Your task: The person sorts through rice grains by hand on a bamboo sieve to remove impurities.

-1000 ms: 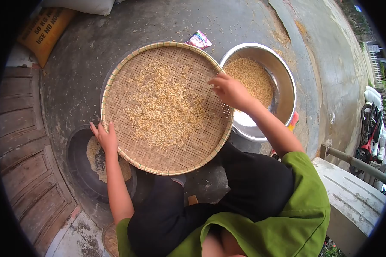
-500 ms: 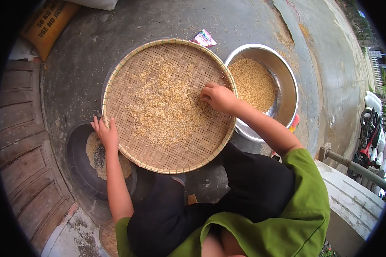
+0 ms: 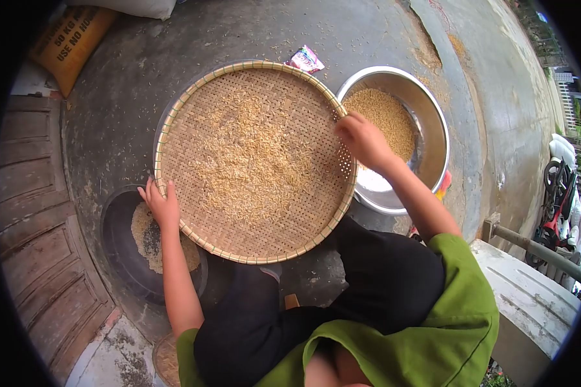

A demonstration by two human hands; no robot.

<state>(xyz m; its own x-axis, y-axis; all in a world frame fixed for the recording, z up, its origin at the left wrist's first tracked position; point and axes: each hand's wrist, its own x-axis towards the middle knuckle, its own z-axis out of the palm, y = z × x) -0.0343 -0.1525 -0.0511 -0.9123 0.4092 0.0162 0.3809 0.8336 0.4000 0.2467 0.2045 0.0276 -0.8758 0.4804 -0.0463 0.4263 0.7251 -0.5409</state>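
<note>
A round woven bamboo winnowing tray (image 3: 323, 213) is over my lap, with unhusked grain (image 3: 252, 161) scattered across its middle. At its left rim, my left hand (image 3: 163, 203) grips the edge, thumb near the top of the rim and fingers on the outer side. My right hand (image 3: 363, 140) is at the right rim, between the tray and a metal basin (image 3: 436, 138). Its fingers are curled together and slightly blurred; whatever they pinch is too small to make out. Inside the basin lies a heap of golden grain (image 3: 384, 119).
A dark bowl (image 3: 119, 222) holding pale grain stands at the left, partly under the tray. A small printed packet (image 3: 306, 59) lies beyond the tray. An orange sack (image 3: 74, 45) leans at the upper left, near a wooden door (image 3: 35, 226). A low wall (image 3: 529, 290) is at the right.
My right hand has moved from over the grain to the right, up to the tray's rim beside the basin. My left hand stays on the left rim.
</note>
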